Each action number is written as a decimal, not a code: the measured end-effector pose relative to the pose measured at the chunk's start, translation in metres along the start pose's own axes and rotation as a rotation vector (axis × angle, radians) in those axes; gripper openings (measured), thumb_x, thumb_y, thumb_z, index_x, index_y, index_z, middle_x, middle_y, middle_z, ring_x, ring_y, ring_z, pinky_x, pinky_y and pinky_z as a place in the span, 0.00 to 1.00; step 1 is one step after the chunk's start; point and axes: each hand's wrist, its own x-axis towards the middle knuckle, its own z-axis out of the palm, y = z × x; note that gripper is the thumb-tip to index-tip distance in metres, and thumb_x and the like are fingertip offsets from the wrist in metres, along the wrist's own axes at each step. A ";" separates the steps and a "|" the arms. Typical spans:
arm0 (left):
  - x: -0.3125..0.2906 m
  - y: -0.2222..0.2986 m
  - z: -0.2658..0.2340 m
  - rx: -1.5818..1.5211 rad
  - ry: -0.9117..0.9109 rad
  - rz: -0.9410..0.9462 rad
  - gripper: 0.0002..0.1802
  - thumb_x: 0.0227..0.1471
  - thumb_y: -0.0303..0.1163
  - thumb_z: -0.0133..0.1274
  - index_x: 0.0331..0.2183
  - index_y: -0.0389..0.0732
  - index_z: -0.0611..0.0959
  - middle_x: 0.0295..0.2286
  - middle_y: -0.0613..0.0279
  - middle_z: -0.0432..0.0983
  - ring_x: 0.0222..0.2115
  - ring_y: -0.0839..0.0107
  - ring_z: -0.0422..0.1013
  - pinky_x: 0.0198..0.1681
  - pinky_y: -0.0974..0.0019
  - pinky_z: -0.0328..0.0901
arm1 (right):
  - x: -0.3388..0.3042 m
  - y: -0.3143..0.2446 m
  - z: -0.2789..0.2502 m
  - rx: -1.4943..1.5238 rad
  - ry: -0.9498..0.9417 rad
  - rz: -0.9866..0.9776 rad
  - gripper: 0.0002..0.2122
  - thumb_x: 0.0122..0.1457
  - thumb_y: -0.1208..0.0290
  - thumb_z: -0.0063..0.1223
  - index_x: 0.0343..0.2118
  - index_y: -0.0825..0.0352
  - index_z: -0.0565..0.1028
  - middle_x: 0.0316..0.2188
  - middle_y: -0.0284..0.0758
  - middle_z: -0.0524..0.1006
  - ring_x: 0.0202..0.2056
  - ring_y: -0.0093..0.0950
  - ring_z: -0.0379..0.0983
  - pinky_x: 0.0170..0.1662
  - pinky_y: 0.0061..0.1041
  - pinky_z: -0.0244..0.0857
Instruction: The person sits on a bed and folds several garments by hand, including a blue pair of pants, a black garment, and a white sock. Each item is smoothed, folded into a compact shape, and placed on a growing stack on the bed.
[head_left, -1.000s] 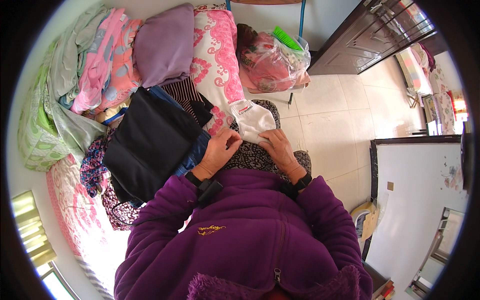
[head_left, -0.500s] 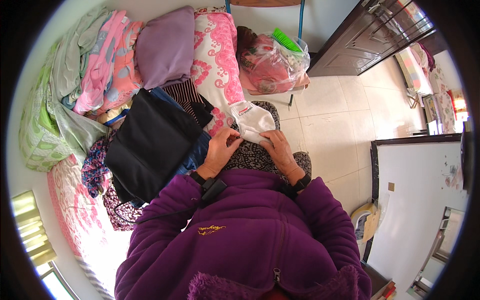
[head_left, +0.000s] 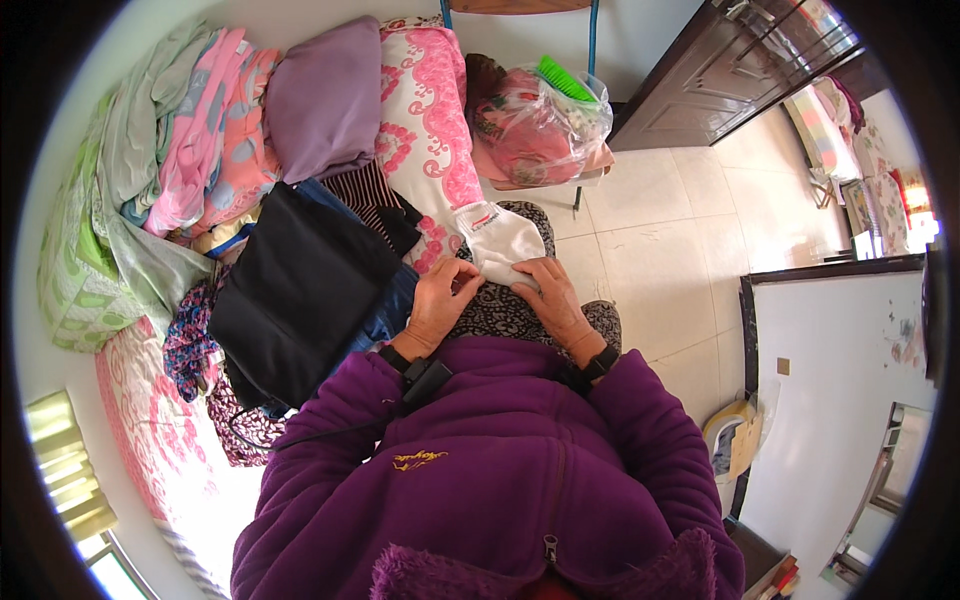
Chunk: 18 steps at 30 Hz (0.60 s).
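Note:
A white sock (head_left: 505, 240) with small dark and red print near its far end lies over my patterned trousers (head_left: 490, 318). My left hand (head_left: 436, 304) pinches the sock's near left edge between thumb and fingertips. Opposite it, my right hand (head_left: 556, 300) grips the near right edge, the thumb underneath and the fingers on top. Close to my left hand, a folded black garment (head_left: 305, 290) rests on blue jeans (head_left: 392, 312). Striped dark cloth (head_left: 372, 196) shows just beyond them.
Clothes are piled on a bed with a pink-and-white floral sheet (head_left: 432, 110), including a folded mauve cloth (head_left: 325, 95) and pink garments (head_left: 205, 130). A clear plastic bag (head_left: 545, 125) with a green brush (head_left: 567, 78) stands beyond my knees. A dark door (head_left: 690, 75) is at far right.
The view has shifted slightly. Both hands keep nearly the same hold on the sock, whose fabric has moved only a little.

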 end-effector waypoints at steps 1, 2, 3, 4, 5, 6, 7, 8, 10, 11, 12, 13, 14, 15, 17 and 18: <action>0.000 0.000 0.001 -0.003 -0.008 -0.008 0.08 0.50 0.25 0.62 0.33 0.35 0.80 0.28 0.60 0.76 0.26 0.72 0.74 0.31 0.70 0.69 | 0.000 0.000 0.000 0.000 0.003 0.001 0.13 0.58 0.71 0.58 0.45 0.66 0.75 0.40 0.40 0.74 0.45 0.41 0.69 0.50 0.34 0.64; 0.000 0.000 0.001 -0.023 -0.022 -0.047 0.08 0.50 0.25 0.62 0.33 0.34 0.80 0.28 0.60 0.76 0.27 0.74 0.74 0.32 0.71 0.69 | 0.000 -0.001 0.000 0.002 0.002 0.000 0.13 0.57 0.71 0.58 0.46 0.66 0.75 0.40 0.40 0.74 0.45 0.41 0.69 0.50 0.34 0.64; 0.000 0.000 0.001 -0.020 -0.019 -0.042 0.08 0.50 0.25 0.62 0.33 0.34 0.80 0.28 0.61 0.76 0.27 0.75 0.74 0.32 0.71 0.69 | 0.000 -0.001 0.000 0.002 0.002 -0.002 0.14 0.57 0.71 0.59 0.46 0.66 0.75 0.40 0.40 0.74 0.45 0.41 0.69 0.50 0.35 0.64; 0.000 0.000 0.002 -0.034 -0.022 -0.068 0.08 0.51 0.26 0.62 0.33 0.34 0.80 0.28 0.61 0.77 0.27 0.75 0.73 0.32 0.72 0.69 | 0.000 -0.002 -0.001 0.000 0.006 -0.009 0.14 0.57 0.72 0.59 0.46 0.65 0.75 0.40 0.40 0.74 0.45 0.41 0.69 0.50 0.35 0.64; 0.000 0.000 0.002 -0.072 -0.032 -0.113 0.08 0.51 0.26 0.62 0.33 0.34 0.80 0.28 0.61 0.77 0.27 0.76 0.73 0.31 0.72 0.68 | 0.000 -0.002 -0.001 -0.002 0.006 -0.013 0.14 0.56 0.72 0.59 0.46 0.65 0.75 0.41 0.40 0.74 0.45 0.41 0.69 0.50 0.35 0.64; 0.001 0.001 0.003 -0.050 -0.027 -0.100 0.08 0.51 0.26 0.62 0.33 0.35 0.81 0.28 0.61 0.77 0.26 0.76 0.73 0.31 0.72 0.68 | 0.000 -0.003 -0.001 -0.006 0.009 -0.021 0.15 0.56 0.72 0.60 0.46 0.65 0.75 0.41 0.40 0.74 0.46 0.41 0.69 0.50 0.35 0.64; 0.001 0.001 0.003 -0.051 -0.029 -0.108 0.08 0.51 0.27 0.62 0.32 0.35 0.81 0.28 0.62 0.77 0.26 0.77 0.73 0.31 0.73 0.68 | 0.000 -0.004 -0.001 -0.010 0.011 -0.024 0.15 0.56 0.72 0.60 0.46 0.65 0.75 0.41 0.40 0.74 0.46 0.42 0.69 0.50 0.35 0.64; 0.001 0.002 0.004 -0.072 -0.036 -0.139 0.08 0.51 0.27 0.63 0.32 0.35 0.81 0.28 0.62 0.77 0.26 0.78 0.72 0.31 0.73 0.68 | 0.000 -0.005 -0.001 -0.009 0.014 -0.034 0.16 0.55 0.72 0.60 0.47 0.65 0.74 0.41 0.40 0.73 0.46 0.42 0.69 0.50 0.36 0.64; 0.001 0.002 0.003 -0.027 -0.040 -0.093 0.08 0.50 0.26 0.63 0.31 0.35 0.80 0.28 0.63 0.77 0.26 0.78 0.72 0.31 0.73 0.67 | 0.000 -0.007 -0.001 -0.008 0.019 -0.045 0.16 0.55 0.72 0.61 0.47 0.64 0.74 0.41 0.40 0.73 0.46 0.42 0.68 0.50 0.36 0.64; 0.001 0.002 0.003 -0.014 -0.045 -0.081 0.08 0.50 0.26 0.63 0.31 0.35 0.80 0.28 0.63 0.77 0.26 0.79 0.72 0.30 0.73 0.67 | 0.000 -0.007 -0.001 -0.007 0.024 -0.055 0.16 0.54 0.72 0.61 0.47 0.64 0.74 0.41 0.40 0.73 0.46 0.42 0.69 0.50 0.36 0.64; 0.001 0.001 0.002 -0.037 -0.049 -0.097 0.07 0.49 0.26 0.63 0.30 0.35 0.80 0.28 0.63 0.77 0.26 0.79 0.72 0.30 0.73 0.68 | 0.000 -0.007 -0.001 -0.008 0.030 -0.064 0.16 0.54 0.73 0.61 0.46 0.64 0.75 0.41 0.40 0.73 0.46 0.42 0.69 0.50 0.36 0.64; 0.000 0.000 0.001 -0.059 -0.054 -0.113 0.07 0.49 0.25 0.63 0.30 0.35 0.80 0.28 0.63 0.77 0.26 0.79 0.73 0.31 0.73 0.68 | 0.000 -0.007 -0.001 -0.007 0.035 -0.072 0.15 0.54 0.74 0.60 0.46 0.65 0.75 0.41 0.40 0.73 0.46 0.42 0.69 0.49 0.36 0.65; -0.001 -0.002 0.000 -0.103 -0.070 -0.156 0.07 0.49 0.25 0.63 0.29 0.35 0.80 0.28 0.63 0.77 0.26 0.79 0.73 0.31 0.73 0.68 | 0.000 -0.007 -0.001 -0.014 0.031 -0.089 0.15 0.54 0.74 0.60 0.45 0.65 0.75 0.40 0.40 0.74 0.45 0.42 0.69 0.49 0.36 0.65; -0.001 -0.003 -0.002 -0.077 -0.041 -0.122 0.07 0.48 0.24 0.63 0.29 0.35 0.80 0.28 0.63 0.77 0.26 0.79 0.73 0.31 0.73 0.69 | 0.000 -0.006 -0.001 -0.020 0.026 -0.106 0.14 0.54 0.75 0.60 0.45 0.65 0.76 0.40 0.40 0.74 0.45 0.42 0.69 0.49 0.36 0.65; -0.001 -0.006 -0.005 -0.088 -0.008 -0.119 0.07 0.47 0.23 0.63 0.28 0.34 0.80 0.28 0.63 0.77 0.27 0.79 0.73 0.32 0.72 0.70 | 0.001 -0.004 -0.002 -0.017 0.010 -0.115 0.13 0.54 0.76 0.59 0.43 0.65 0.76 0.40 0.39 0.75 0.45 0.42 0.69 0.49 0.36 0.65; -0.001 -0.007 -0.007 -0.079 -0.003 -0.094 0.07 0.47 0.24 0.63 0.29 0.35 0.80 0.27 0.63 0.77 0.26 0.78 0.73 0.31 0.72 0.70 | 0.001 -0.002 -0.003 -0.008 0.000 -0.110 0.12 0.54 0.76 0.58 0.42 0.64 0.77 0.39 0.39 0.75 0.44 0.42 0.70 0.49 0.36 0.65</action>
